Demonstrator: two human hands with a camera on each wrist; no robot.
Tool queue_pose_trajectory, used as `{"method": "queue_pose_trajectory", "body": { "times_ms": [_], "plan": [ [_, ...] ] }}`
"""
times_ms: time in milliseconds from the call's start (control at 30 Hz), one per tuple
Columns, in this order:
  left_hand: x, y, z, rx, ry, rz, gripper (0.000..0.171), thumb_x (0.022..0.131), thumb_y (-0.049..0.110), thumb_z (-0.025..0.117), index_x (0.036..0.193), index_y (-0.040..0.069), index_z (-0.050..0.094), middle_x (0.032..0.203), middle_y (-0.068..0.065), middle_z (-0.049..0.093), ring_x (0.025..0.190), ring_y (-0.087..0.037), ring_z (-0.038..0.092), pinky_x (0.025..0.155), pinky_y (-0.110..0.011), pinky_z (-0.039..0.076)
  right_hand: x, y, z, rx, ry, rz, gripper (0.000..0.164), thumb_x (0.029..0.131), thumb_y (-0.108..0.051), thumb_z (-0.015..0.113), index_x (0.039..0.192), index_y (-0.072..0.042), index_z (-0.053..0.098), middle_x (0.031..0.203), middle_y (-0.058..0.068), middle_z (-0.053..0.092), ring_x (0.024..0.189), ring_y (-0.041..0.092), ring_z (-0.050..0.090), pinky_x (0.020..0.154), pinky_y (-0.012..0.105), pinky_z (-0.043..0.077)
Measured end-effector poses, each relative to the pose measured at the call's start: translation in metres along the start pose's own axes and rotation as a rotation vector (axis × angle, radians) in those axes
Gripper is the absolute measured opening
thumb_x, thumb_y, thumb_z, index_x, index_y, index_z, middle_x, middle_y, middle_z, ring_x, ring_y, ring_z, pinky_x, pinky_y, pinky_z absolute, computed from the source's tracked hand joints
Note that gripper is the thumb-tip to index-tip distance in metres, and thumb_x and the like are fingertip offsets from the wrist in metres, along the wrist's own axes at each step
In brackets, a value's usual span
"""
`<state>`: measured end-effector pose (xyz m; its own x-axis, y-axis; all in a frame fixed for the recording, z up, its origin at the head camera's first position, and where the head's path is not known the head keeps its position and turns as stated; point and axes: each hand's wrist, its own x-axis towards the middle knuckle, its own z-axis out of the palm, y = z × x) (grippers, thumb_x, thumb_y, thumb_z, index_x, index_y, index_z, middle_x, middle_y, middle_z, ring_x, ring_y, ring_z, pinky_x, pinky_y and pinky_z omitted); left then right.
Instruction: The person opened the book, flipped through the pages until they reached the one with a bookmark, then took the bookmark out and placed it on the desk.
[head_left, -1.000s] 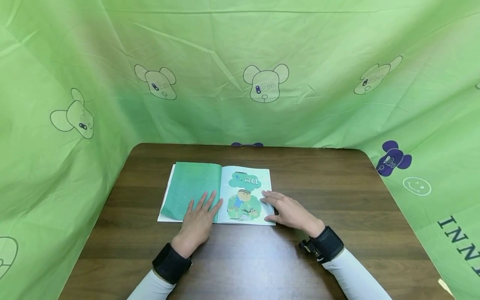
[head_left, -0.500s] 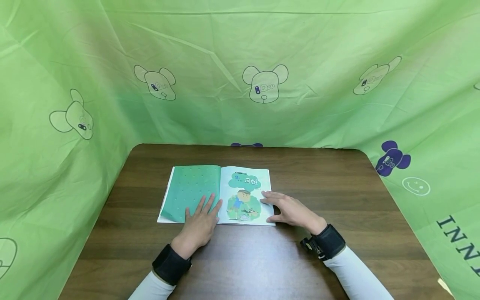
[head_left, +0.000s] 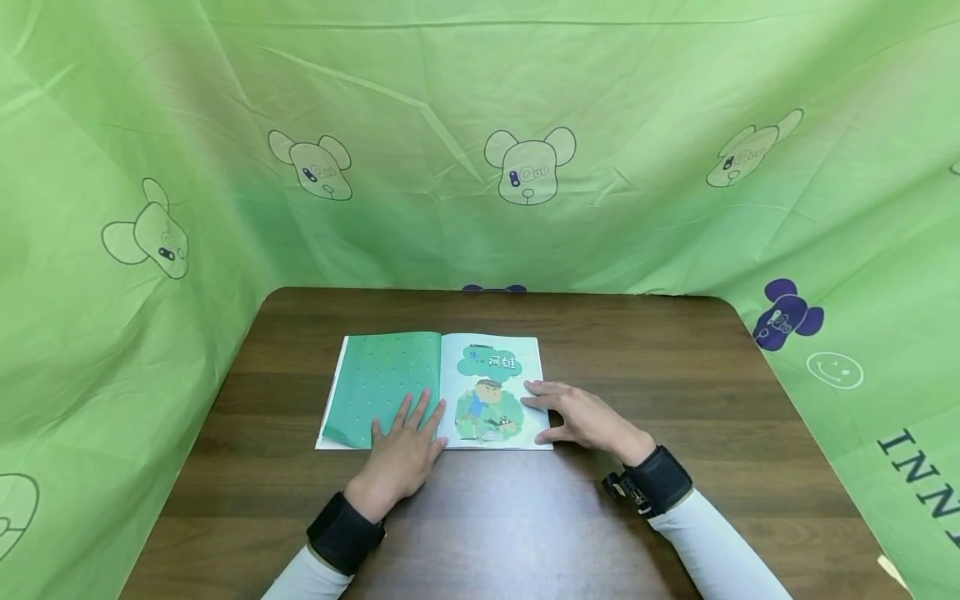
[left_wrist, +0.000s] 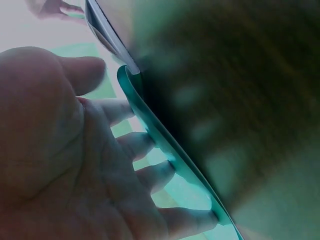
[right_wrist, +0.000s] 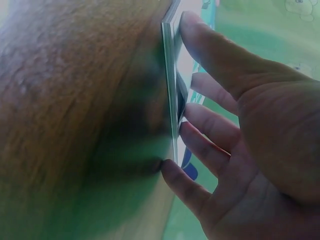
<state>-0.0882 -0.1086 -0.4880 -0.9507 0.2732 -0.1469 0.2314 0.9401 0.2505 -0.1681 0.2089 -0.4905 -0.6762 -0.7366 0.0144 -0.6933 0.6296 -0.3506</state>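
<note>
A picture book point(head_left: 491, 350) lies open on the table, with a plain green left page point(head_left: 390, 367) and a white right page bearing a cartoon figure and title. My left hand point(head_left: 397, 467) rests on the lower part of the green page near the spine, fingers spread. In the left wrist view its fingertips press the green sheet point(left_wrist: 165, 135) by its bottom edge. My right hand point(head_left: 588, 421) touches the right page's outer edge. From the right wrist, the thumb lies on the page near the corner of the book point(right_wrist: 172, 65), and a small gap shows between sheets.
The brown wooden table point(head_left: 675, 367) extends around the book on all sides. A green curtain point(head_left: 420, 167) with bear drawings hangs behind and beside it. Black bands point(head_left: 345, 533) circle both wrists.
The green page has settled flatter, its top edge lower than before. My left hand has slid slightly toward me and to the right. My right hand has barely moved.
</note>
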Motion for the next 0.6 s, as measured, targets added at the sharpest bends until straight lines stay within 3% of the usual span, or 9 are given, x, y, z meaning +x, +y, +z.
{"method": "queue_pose_trajectory", "body": {
  "times_ms": [200, 600],
  "plan": [
    [0.0028, 0.0042, 0.0032, 0.004, -0.006, -0.025, 0.068, 0.1, 0.054, 0.036, 0.157, 0.017, 0.031, 0.165, -0.013, 0.015, 0.148, -0.042, 0.013, 0.096, -0.082, 0.02, 0.0008, 0.0007, 0.002, -0.021, 0.018, 0.005, 0.064, 0.081, -0.044, 0.073, 0.134, -0.009, 0.063, 0.149, 0.009, 0.049, 0.136, 0.027, 0.044, 0.105, 0.045, 0.042],
    [0.0056, 0.0102, 0.0056, 0.028, -0.025, -0.041, 0.079, 0.095, 0.061, 0.041, 0.157, 0.012, 0.03, 0.165, -0.013, 0.016, 0.146, -0.047, 0.013, 0.094, -0.083, 0.02, 0.0074, -0.0038, 0.0077, -0.05, 0.152, -0.009, 0.05, 0.083, -0.041, 0.073, 0.12, -0.008, 0.072, 0.136, 0.012, 0.061, 0.123, 0.026, 0.057, 0.098, 0.044, 0.048]
  ]
}}
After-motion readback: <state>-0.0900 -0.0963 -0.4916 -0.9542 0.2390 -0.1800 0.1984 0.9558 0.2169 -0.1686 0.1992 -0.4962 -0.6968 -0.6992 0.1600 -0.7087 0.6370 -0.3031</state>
